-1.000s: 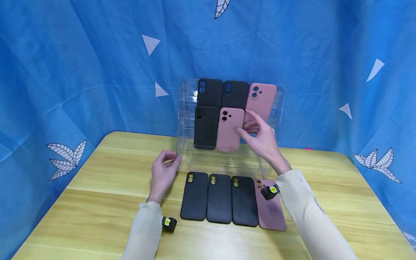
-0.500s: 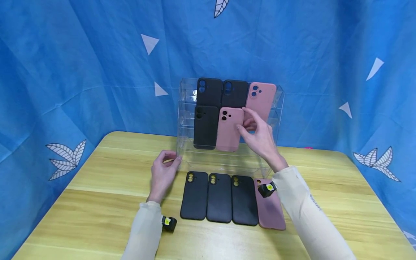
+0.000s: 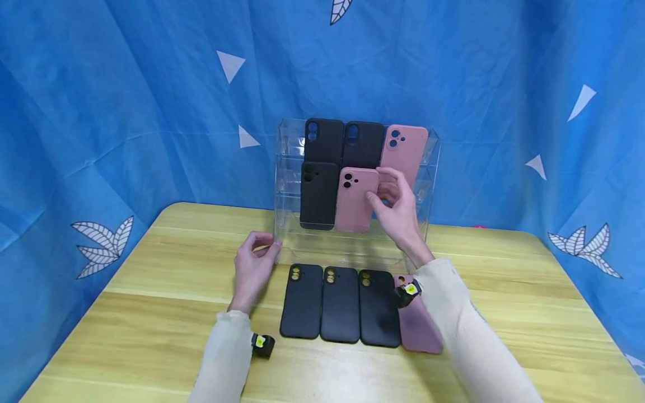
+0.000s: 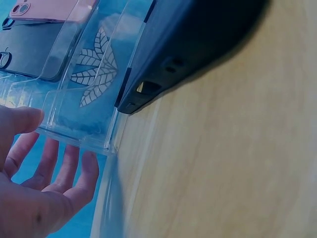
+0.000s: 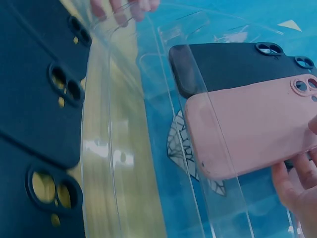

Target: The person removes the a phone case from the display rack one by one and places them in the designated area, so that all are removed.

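A clear acrylic tiered rack (image 3: 322,244) stands on the table. My left hand (image 3: 254,266) grips its left side panel, thumb on one face and fingers on the other, as the left wrist view shows. My right hand (image 3: 398,210) pinches the right edge of a pink phone case (image 3: 354,204) in the rack's lower occupied tier. In the right wrist view this pink case (image 5: 252,126) lies beside a black phone case (image 5: 223,64). That black case (image 3: 319,198) stands left of it in the head view. Behind, in the upper tier, are two black cases (image 3: 323,141) and another pink case (image 3: 405,146).
Three black phone cases (image 3: 340,308) lie side by side on the wooden table (image 3: 151,291) in front of the rack. A pink case (image 3: 422,327) at their right is partly hidden by the right wrist camera (image 3: 407,294). A blue curtain (image 3: 151,101) hangs behind.
My right hand and forearm have shifted slightly left, still at the pink case, whose top edge has dipped a little. My left hand has stayed on the rack.
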A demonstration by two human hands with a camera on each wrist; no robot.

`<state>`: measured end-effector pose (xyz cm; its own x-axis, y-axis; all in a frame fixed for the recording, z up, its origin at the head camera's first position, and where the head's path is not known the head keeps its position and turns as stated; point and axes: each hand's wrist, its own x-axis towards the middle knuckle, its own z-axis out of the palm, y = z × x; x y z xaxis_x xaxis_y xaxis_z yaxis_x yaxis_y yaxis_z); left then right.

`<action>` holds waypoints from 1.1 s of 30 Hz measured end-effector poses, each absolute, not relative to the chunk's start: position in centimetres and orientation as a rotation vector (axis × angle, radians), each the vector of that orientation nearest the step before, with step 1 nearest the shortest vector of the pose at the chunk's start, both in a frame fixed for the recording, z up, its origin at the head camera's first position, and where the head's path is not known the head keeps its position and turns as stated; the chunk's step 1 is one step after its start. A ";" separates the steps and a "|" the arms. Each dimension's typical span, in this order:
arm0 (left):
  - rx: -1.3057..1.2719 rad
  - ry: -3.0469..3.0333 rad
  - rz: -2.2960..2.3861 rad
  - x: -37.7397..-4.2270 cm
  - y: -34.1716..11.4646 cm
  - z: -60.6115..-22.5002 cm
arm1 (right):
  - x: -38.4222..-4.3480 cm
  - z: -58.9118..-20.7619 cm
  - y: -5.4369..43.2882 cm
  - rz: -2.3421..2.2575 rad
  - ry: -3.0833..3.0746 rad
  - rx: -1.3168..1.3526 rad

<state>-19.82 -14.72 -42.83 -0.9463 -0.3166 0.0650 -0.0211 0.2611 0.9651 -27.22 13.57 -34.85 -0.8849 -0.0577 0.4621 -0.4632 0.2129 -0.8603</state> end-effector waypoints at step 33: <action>0.307 -2.285 -1.722 -19.7 -14.6 -42.8 | -27.4 -32.8 13.7 1.955 -1.998 0.428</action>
<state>-19.73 -14.58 -42.77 -0.9430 -0.3226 0.0820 -0.0100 0.2736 0.9618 -27.36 13.67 -32.83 -0.9064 0.0050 0.4225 -0.4223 0.0229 -0.9062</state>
